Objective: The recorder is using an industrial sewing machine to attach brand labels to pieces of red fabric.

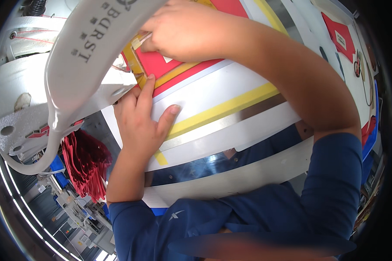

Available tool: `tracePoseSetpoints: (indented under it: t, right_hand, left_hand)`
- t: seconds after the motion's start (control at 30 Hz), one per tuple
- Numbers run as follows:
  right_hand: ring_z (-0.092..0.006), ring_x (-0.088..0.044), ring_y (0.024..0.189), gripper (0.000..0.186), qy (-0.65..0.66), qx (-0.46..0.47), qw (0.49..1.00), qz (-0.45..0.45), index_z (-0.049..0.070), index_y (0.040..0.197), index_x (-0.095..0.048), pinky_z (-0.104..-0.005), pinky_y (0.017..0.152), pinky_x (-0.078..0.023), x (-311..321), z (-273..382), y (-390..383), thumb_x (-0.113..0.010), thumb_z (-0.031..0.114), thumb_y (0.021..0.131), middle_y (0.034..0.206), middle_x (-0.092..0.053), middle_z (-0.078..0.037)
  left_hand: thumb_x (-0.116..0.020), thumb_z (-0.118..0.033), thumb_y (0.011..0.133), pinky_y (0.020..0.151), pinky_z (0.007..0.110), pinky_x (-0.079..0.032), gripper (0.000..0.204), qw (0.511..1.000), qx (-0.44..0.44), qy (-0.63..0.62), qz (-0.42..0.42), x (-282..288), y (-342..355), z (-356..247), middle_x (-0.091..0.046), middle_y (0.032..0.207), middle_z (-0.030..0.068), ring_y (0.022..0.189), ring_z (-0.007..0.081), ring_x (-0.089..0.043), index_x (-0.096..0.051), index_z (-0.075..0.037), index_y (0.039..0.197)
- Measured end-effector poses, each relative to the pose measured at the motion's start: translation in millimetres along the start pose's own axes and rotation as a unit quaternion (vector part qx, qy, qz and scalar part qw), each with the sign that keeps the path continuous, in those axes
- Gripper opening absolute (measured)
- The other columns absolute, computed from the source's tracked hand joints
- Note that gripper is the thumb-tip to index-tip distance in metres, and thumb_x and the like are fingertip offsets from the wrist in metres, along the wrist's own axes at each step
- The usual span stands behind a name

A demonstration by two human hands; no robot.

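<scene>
A red piece (pixel 154 63) lies in a yellow template (pixel 173 75) on a white board (pixel 200 98) with yellow strips, beside a white sewing machine (pixel 78 52). My left hand (pixel 139 122) has its fingers apart, index fingertip on the template's edge near the machine's plate, thumb over the white board. My right hand (pixel 183 32) reaches across the red piece with curled fingers beside a small pale tab (pixel 138 41). The machine's arm partly hides those fingers, so what they grip, if anything, is unclear.
A bundle of dark red pieces (pixel 85 161) hangs at the lower left. At the far right are another red piece (pixel 337 32), scissors (pixel 357 65) and a blue bin (pixel 369 141). A metal table edge (pixel 204 167) runs before my body. Other machines stand in the background at lower left.
</scene>
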State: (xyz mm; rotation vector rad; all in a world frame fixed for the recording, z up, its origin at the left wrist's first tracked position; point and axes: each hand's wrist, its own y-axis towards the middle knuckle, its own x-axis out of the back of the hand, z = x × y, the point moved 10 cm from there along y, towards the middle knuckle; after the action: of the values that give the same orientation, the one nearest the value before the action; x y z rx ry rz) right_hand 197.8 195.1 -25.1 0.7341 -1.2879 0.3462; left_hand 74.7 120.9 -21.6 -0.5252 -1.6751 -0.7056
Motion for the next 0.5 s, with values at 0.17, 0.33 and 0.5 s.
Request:
tracePoseSetpoints:
  t: [0.17, 0.33, 0.5]
  right_hand:
    - [-0.0222, -0.061, 0.127, 0.025, -0.012, 0.007, 1.000, -0.023, 0.020, 0.118, -0.083, -0.0421, 0.101, -0.047, 3.3, -1.3, -2.0, -0.072, 0.020, 0.096, 0.126, -0.070, -0.001]
    - [-0.0236, -0.063, 0.125, 0.028, 0.046, 0.037, 0.997, 0.053, 0.017, 0.118, -0.084, -0.0410, 0.105, -0.048, 2.6, 5.2, 2.0, -0.070, 0.015, 0.094, 0.128, -0.073, -0.002]
    - [-0.0289, -0.065, 0.122, 0.038, 0.093, 0.034, 0.994, 0.035, 0.015, 0.127, -0.082, -0.0399, 0.110, -0.050, -1.6, 2.7, -0.8, -0.066, 0.010, 0.093, 0.131, -0.075, -0.007]
  left_hand:
    - [-0.081, -0.050, 0.091, 0.097, 0.047, -0.046, 0.075, 1.000, 0.000, 0.001, -0.003, -0.5, 0.9, -0.2, -0.064, 0.114, 0.0185, 0.108, 0.0372, -0.061, -0.066, -0.001, 0.146]
    - [-0.083, -0.053, 0.088, 0.095, 0.046, -0.043, 0.080, 1.000, -0.004, 0.015, -0.008, -0.1, -1.4, -0.6, -0.062, 0.110, 0.0156, 0.105, 0.0341, -0.059, -0.067, 0.000, 0.146]
    - [-0.076, -0.053, 0.095, 0.097, 0.048, -0.047, 0.076, 1.000, -0.001, 0.013, 0.015, -2.5, -0.7, -1.6, -0.062, 0.112, 0.0205, 0.105, 0.0381, -0.060, -0.064, 0.002, 0.147]
